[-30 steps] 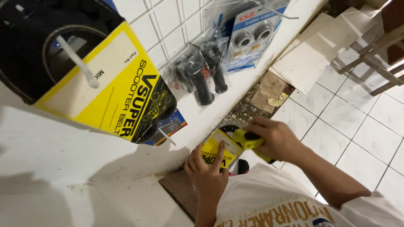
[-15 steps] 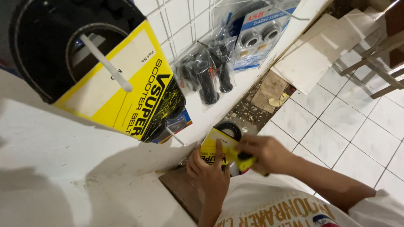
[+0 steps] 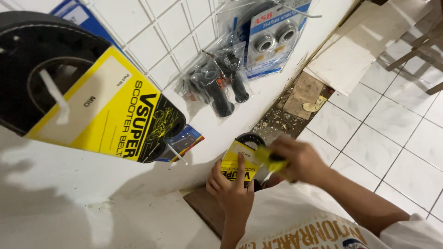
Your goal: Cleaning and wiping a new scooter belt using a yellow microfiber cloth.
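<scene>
My left hand (image 3: 231, 189) grips a small black scooter belt in a yellow card sleeve (image 3: 239, 162), fingers spread over the sleeve's front. My right hand (image 3: 299, 159) is closed on a yellow cloth (image 3: 268, 156) and presses it against the sleeve's right edge. Both hands are low in the head view, just in front of my white printed shirt (image 3: 304, 226). The cloth is blurred with motion.
A large black belt in a yellow sleeve (image 3: 106, 110) hangs on a white wire grid (image 3: 152, 37). Bagged black handle grips (image 3: 219, 85) and a blue carded pack of bearings (image 3: 272, 39) hang to the right. Debris and loose tiles (image 3: 346, 60) lie on the white tiled floor.
My right hand has slid the yellow cloth from the sleeve's upper part toward its right side. The left hand keeps its hold. The camera has shifted slightly toward the wall.
</scene>
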